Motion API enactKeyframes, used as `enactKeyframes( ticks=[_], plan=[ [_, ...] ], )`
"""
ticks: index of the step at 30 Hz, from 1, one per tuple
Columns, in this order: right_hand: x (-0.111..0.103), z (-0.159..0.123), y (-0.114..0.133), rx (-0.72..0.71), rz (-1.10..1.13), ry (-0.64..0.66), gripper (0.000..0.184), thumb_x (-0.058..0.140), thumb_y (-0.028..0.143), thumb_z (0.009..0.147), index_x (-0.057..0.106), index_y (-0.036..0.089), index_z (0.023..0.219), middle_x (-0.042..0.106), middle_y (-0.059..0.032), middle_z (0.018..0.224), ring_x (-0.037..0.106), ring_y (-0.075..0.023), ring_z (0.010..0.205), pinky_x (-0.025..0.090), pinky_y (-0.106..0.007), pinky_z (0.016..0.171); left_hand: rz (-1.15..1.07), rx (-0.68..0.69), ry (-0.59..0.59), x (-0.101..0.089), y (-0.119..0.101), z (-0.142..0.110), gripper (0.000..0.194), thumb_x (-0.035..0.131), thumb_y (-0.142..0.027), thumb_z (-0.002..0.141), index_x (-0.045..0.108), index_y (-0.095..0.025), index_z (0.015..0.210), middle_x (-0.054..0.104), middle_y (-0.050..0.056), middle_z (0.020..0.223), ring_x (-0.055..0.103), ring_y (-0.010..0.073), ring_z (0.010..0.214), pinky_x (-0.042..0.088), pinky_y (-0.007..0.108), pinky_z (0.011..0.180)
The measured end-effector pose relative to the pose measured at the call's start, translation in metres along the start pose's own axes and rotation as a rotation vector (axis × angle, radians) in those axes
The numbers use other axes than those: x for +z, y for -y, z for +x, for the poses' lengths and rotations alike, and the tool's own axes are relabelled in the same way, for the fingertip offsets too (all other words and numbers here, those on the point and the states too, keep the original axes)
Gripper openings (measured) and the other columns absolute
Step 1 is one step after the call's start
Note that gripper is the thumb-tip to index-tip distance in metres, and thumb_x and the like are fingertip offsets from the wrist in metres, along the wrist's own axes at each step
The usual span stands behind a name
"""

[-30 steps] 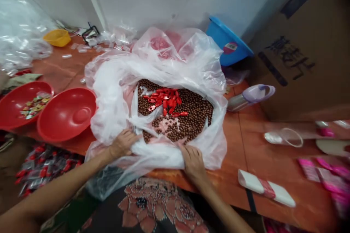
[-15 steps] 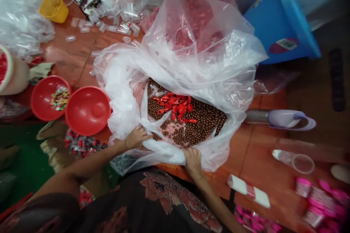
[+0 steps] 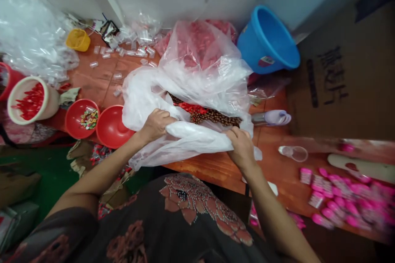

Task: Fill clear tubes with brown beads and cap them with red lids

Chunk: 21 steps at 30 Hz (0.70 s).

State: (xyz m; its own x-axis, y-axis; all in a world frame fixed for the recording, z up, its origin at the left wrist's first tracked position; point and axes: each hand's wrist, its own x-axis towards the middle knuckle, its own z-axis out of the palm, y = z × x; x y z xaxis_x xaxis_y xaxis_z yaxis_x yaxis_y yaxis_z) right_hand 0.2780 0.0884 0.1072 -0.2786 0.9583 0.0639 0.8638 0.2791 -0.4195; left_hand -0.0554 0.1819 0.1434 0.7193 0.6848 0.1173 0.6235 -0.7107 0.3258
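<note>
A large clear plastic bag (image 3: 197,137) lies open on the table in front of me. Brown beads (image 3: 216,118) fill its bottom, with small red plastic pieces (image 3: 191,108) on top of them. My left hand (image 3: 156,125) is closed around the near rim of the bag at its left side. My right hand (image 3: 242,146) grips the same rim further right. Between the two hands the gathered plastic is stretched and lifted, hiding part of the beads.
Two red bowls (image 3: 111,127) and a white bucket (image 3: 43,102) of red pieces stand at left. Behind the bag are a sack of red pieces (image 3: 200,45) and a blue bucket (image 3: 262,45). A scoop (image 3: 276,117), pink-capped containers (image 3: 336,185) and a cardboard box (image 3: 345,70) are at right.
Both hands have raised the bag's near rim up and away from my body, and my right hand has moved further right. Fewer beads show now. The camera's view has shifted.
</note>
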Motion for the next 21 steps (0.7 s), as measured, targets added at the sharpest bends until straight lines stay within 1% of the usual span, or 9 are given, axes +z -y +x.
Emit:
enactKeyframes(
  ticks=[3, 5, 7, 10, 11, 14, 17, 19, 21],
  plan=[
    [0.001, -0.002, 0.004, 0.025, 0.05, 0.114, 0.018, 0.05, 0.016, 0.09, 0.068, 0.021, 0.09, 0.062, -0.0052, 0.086, 0.056, -0.0194, 0.08, 0.035, -0.031, 0.074, -0.101, 0.019, 0.113, -0.004, -0.001, 0.008, 0.016, 0.057, -0.02, 0.083, 0.069, -0.02, 0.093, 0.067, 0.006, 0.096, 0.06, 0.018, 0.089, 0.044, 0.032, 0.079],
    [0.006, -0.007, 0.008, 0.034, 0.083, 0.18, 0.021, 0.05, 0.013, 0.089, 0.069, 0.021, 0.089, 0.065, -0.0047, 0.086, 0.058, -0.0187, 0.081, 0.034, -0.031, 0.073, -0.147, 0.047, 0.218, -0.001, -0.001, 0.007, 0.021, 0.057, -0.015, 0.078, 0.067, -0.019, 0.096, 0.068, 0.006, 0.103, 0.061, 0.0198, 0.1, 0.045, 0.033, 0.088],
    [0.013, -0.012, 0.009, 0.048, 0.125, 0.232, 0.023, 0.05, 0.011, 0.088, 0.07, 0.021, 0.089, 0.069, -0.0043, 0.087, 0.06, -0.0186, 0.085, 0.033, -0.031, 0.076, -0.172, 0.029, 0.351, 0.007, 0.001, 0.003, 0.024, 0.056, -0.015, 0.076, 0.065, -0.019, 0.098, 0.07, 0.005, 0.097, 0.062, 0.0199, 0.096, 0.046, 0.033, 0.087],
    [0.026, -0.015, 0.008, 0.062, 0.14, 0.373, 0.021, 0.051, 0.012, 0.086, 0.07, 0.02, 0.083, 0.074, -0.0047, 0.085, 0.062, -0.019, 0.084, 0.032, -0.031, 0.079, -0.155, -0.046, 0.588, 0.027, 0.005, -0.01, 0.021, 0.056, -0.02, 0.08, 0.064, -0.017, 0.099, 0.069, 0.006, 0.083, 0.062, 0.0197, 0.077, 0.046, 0.031, 0.073],
    [0.03, -0.016, 0.009, 0.057, 0.121, 0.427, 0.02, 0.052, 0.012, 0.086, 0.07, 0.019, 0.082, 0.074, -0.0056, 0.085, 0.062, -0.0194, 0.083, 0.031, -0.032, 0.08, -0.138, -0.056, 0.641, 0.034, 0.007, -0.015, 0.021, 0.056, -0.023, 0.082, 0.063, -0.016, 0.1, 0.068, 0.007, 0.08, 0.062, 0.0201, 0.074, 0.046, 0.031, 0.071],
    [0.043, -0.016, 0.014, 0.024, 0.06, 0.521, 0.018, 0.054, 0.016, 0.086, 0.07, 0.017, 0.093, 0.075, -0.0088, 0.092, 0.062, -0.0216, 0.087, 0.03, -0.033, 0.082, -0.117, -0.033, 0.678, 0.053, 0.013, -0.034, 0.032, 0.061, -0.036, 0.082, 0.063, -0.014, 0.106, 0.067, 0.009, 0.08, 0.061, 0.0229, 0.075, 0.047, 0.035, 0.075],
    [0.053, -0.015, 0.023, -0.026, 0.047, 0.575, 0.026, 0.058, 0.02, 0.085, 0.068, 0.017, 0.109, 0.074, -0.0102, 0.101, 0.061, -0.0234, 0.094, 0.028, -0.034, 0.082, -0.113, -0.011, 0.676, 0.062, 0.016, -0.048, 0.052, 0.071, -0.042, 0.072, 0.063, -0.014, 0.116, 0.069, 0.011, 0.086, 0.061, 0.0258, 0.081, 0.047, 0.038, 0.079],
    [0.053, -0.01, 0.027, -0.054, 0.037, 0.619, 0.022, 0.057, 0.019, 0.087, 0.069, 0.018, 0.105, 0.073, -0.0101, 0.099, 0.06, -0.0228, 0.092, 0.027, -0.034, 0.079, -0.076, -0.018, 0.718, 0.063, 0.016, -0.05, 0.046, 0.071, -0.034, 0.071, 0.066, -0.015, 0.113, 0.069, 0.011, 0.083, 0.06, 0.026, 0.083, 0.046, 0.039, 0.08],
    [0.046, -0.002, 0.027, -0.049, 0.016, 0.614, 0.019, 0.054, 0.018, 0.09, 0.072, 0.019, 0.095, 0.073, -0.0093, 0.092, 0.058, -0.0219, 0.087, 0.026, -0.035, 0.076, -0.054, -0.036, 0.736, 0.06, 0.015, -0.044, 0.026, 0.064, -0.024, 0.074, 0.071, -0.016, 0.097, 0.068, 0.01, 0.077, 0.06, 0.0261, 0.083, 0.045, 0.041, 0.082]
  ],
)
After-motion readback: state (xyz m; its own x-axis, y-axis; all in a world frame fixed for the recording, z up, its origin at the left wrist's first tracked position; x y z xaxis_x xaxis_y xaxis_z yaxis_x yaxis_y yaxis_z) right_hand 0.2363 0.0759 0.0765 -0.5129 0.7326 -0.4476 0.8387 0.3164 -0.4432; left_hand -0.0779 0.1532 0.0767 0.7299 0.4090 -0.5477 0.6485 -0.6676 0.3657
